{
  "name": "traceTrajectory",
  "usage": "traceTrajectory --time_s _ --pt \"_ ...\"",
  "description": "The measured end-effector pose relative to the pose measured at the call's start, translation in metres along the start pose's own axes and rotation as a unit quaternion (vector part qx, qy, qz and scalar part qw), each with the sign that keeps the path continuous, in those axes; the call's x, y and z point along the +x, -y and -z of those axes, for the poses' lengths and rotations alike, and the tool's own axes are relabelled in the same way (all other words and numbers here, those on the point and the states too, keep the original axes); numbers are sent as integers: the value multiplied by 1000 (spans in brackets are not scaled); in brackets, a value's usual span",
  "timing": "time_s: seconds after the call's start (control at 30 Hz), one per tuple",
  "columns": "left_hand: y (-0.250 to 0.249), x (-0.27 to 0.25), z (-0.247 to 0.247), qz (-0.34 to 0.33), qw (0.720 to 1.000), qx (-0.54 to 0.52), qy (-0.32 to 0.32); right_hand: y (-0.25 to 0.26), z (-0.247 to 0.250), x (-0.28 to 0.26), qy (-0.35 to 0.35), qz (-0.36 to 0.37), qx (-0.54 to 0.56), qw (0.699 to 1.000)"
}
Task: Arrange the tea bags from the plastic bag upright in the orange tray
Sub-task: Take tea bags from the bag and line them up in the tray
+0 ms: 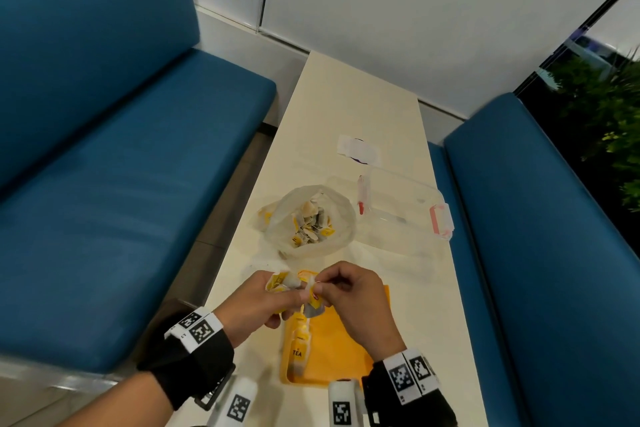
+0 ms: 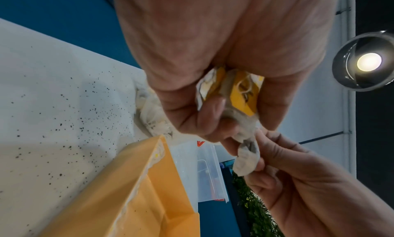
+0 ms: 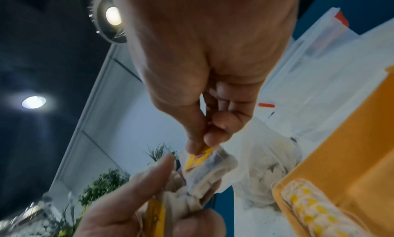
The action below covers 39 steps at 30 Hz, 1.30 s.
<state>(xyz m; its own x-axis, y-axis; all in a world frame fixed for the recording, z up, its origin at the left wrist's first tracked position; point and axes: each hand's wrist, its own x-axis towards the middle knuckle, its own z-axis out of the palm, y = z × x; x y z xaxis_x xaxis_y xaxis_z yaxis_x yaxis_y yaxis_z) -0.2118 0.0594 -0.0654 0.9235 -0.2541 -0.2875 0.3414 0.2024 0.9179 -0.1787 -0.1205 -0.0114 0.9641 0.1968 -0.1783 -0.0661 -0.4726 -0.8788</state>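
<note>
Above the orange tray point(image 1: 349, 347) my left hand point(image 1: 273, 295) grips a bunch of tea bags point(image 1: 282, 282) with yellow tags point(image 2: 243, 92). My right hand point(image 1: 341, 284) pinches one tea bag point(image 1: 313, 305) by its yellow tag point(image 3: 198, 158), still touching the bunch. A row of tea bags point(image 1: 298, 347) stands upright along the tray's left side point(image 3: 309, 210). The open plastic bag point(image 1: 310, 218) with several more tea bags lies on the table beyond my hands.
A clear plastic box point(image 1: 405, 211) with red latches lies right of the bag, a white wrapper point(image 1: 358, 149) farther back. Blue benches point(image 1: 104, 166) flank the narrow white table point(image 1: 353, 100). Dark specks dot the tabletop point(image 2: 64, 114).
</note>
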Motion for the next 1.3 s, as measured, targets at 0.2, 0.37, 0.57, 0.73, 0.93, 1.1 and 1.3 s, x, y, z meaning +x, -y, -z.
traceTrajectory --time_s 0.2,0.37,0.57,0.73,0.93,1.1,1.3 --pt "0 2 0 -12 994 106 -22 4 2 -1 -2 50 -109 993" --pt "-5 1 -3 -48 988 145 -22 1 13 -4 64 -32 -37 997" --pt "0 4 -7 -60 985 161 -32 -10 12 -6 75 -62 15 995" --pt "16 4 1 -29 982 182 -38 -40 9 -10 122 -129 -27 984" --pt "40 5 4 34 962 270 5 -74 -18 -15 222 -211 -96 947" --pt "52 6 3 55 964 260 -5 -86 -33 -15 225 -239 -123 937" --pt "59 6 7 65 962 264 -7 -96 -44 -20 172 -229 -163 944"
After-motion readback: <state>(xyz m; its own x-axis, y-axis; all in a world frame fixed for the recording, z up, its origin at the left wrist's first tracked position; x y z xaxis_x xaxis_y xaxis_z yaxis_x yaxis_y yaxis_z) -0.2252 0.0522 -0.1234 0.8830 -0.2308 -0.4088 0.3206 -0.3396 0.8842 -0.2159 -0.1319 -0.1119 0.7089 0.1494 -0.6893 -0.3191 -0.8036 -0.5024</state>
